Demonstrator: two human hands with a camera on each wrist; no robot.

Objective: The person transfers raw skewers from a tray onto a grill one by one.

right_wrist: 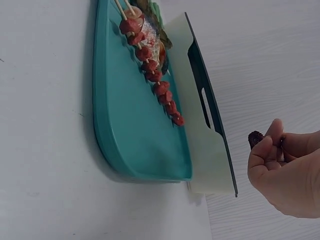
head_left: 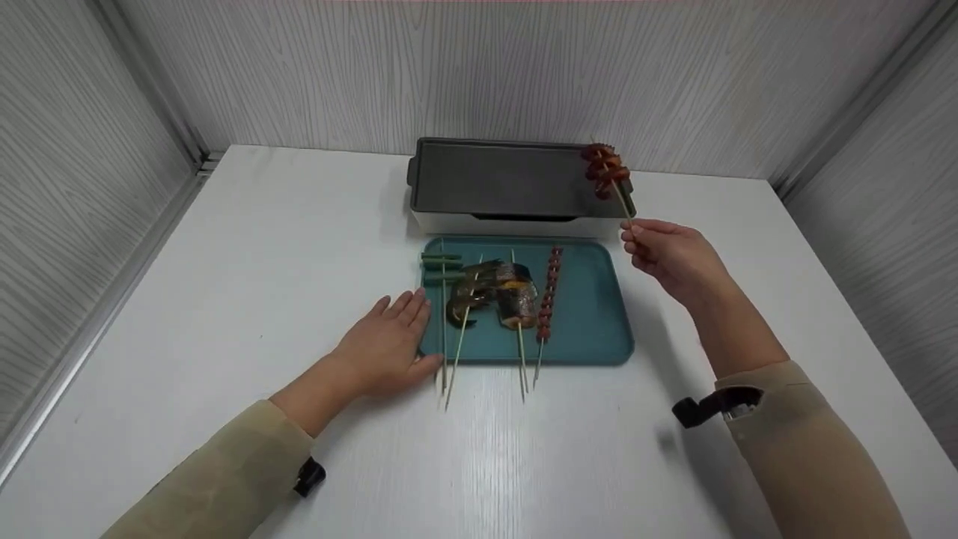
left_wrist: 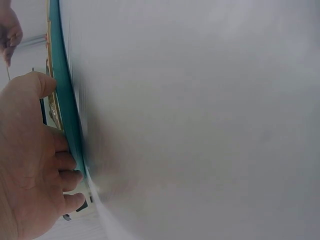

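My right hand (head_left: 670, 254) pinches the stick of a skewer threaded with reddish-brown curled pieces (head_left: 605, 171). Those pieces are raised over the right end of a black grill plate (head_left: 501, 180). In the right wrist view, the right hand (right_wrist: 285, 170) hides most of this skewer. Flat and with fingers straight, my left hand (head_left: 389, 340) rests along the left edge of a teal tray (head_left: 587, 314). On the tray lie a skewer with green pieces (head_left: 441, 277), one with a prawn (head_left: 468, 296), one with fish chunks (head_left: 516, 296) and one with small red meat pieces (head_left: 550, 292).
The grill plate sits on a white base (head_left: 449, 223) right behind the tray. Several stick ends (head_left: 522, 385) stick out over the tray's front edge. The white table (head_left: 262, 262) is bounded by a pale wood-grain panel (head_left: 314, 75) at the back.
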